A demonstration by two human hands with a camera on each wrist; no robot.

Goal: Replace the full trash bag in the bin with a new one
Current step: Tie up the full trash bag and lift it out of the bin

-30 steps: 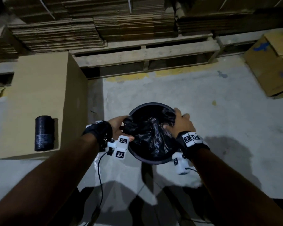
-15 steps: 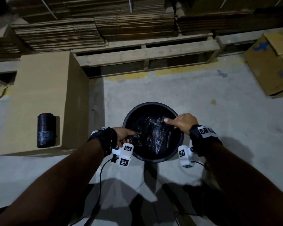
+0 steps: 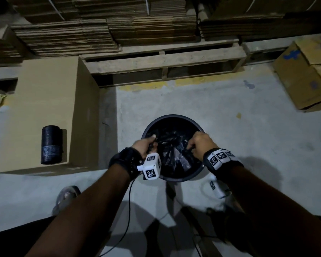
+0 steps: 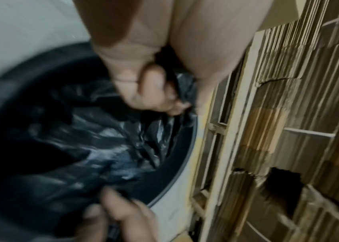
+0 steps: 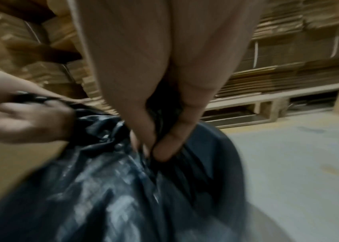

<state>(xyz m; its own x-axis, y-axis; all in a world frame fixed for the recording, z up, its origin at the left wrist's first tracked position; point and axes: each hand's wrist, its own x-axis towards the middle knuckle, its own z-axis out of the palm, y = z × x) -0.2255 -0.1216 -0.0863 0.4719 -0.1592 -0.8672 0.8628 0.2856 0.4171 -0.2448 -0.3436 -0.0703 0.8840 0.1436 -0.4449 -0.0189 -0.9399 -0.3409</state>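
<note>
While the bin [image 3: 171,117] sits on the floor, left hand [image 3: 145,145] at 9 o'clock, right hand [image 3: 200,143] at 3 — both pinching the bag [image 3: 174,154].

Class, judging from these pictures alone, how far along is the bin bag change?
Done: the black plastic trash bag's edge is off the round dark bin's rim. In hand: left hand and right hand each grip bunched plastic, with the bag inside the bin. Left: lift it out, then line the bin from the black bag roll on the cardboard box.
</note>
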